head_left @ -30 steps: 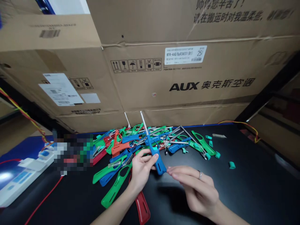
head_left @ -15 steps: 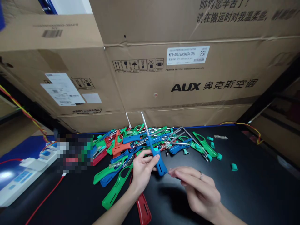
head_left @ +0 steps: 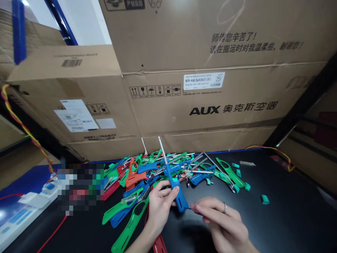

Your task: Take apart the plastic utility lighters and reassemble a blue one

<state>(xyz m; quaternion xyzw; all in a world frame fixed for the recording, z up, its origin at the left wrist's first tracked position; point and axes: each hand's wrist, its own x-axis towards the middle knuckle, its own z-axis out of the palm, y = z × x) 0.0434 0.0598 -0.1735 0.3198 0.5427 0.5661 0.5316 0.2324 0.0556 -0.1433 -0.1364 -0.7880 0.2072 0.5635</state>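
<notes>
My left hand [head_left: 161, 203] is closed around the handle of a blue long-necked lighter [head_left: 181, 199]. Its silver metal tube slants up and away over the pile, and the handle's base points toward me. At that base, my right hand [head_left: 223, 218], with a ring on one finger, pinches something thin and dark. Most of this small piece is hidden by the fingers, so its kind is unclear. Just beyond my hands lies a heap of lighter parts: an orange handle [head_left: 137, 179], a green handle shell [head_left: 130, 226], blue shells and several metal tubes.
Small teal caps [head_left: 265, 199] lie scattered on the black tabletop [head_left: 295, 225] at the right, near a clear pointed piece [head_left: 247, 163]. A large cardboard box [head_left: 158, 119] stands behind the heap. At the left are a white power strip [head_left: 23, 214] and a red cable [head_left: 54, 233].
The camera view has tilted up, so the hands, heap and box sit lower in the picture. Both hands keep nearly the same hold at the lighter.
</notes>
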